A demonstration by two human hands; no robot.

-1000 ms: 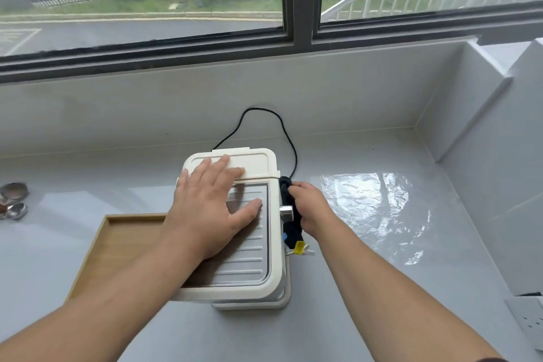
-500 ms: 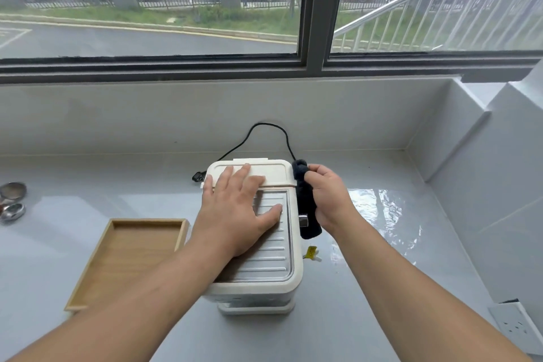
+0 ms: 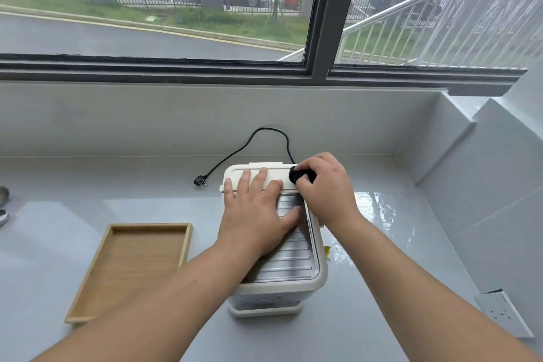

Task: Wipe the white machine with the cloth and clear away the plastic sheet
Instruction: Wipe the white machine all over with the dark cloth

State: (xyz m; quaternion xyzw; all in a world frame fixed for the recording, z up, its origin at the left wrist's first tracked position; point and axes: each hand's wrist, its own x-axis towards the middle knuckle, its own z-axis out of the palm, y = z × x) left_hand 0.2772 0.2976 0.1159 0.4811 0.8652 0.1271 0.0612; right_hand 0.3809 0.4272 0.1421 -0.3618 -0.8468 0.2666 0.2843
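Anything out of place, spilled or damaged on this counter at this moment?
Nothing looks damaged or spilled. The only stray item is the crumpled plastic sheet lying on the counter right of the white machine, not yet cleared. The machine's black plug lies loose, unplugged, behind it.

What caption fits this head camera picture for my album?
Left hand steadies the white machine while the right hand rubs its back corner with a dark cloth.

A white machine [image 3: 318,270] with a smooth, matt plastic shell carries a ribbed, shiny metal plate [image 3: 289,261] on top. Right of it lies a glossy, wrinkled clear plastic sheet [image 3: 379,214]; left, a matt wooden tray [image 3: 138,258]. The grey bench [image 3: 88,209] looks smooth and faintly reflective.
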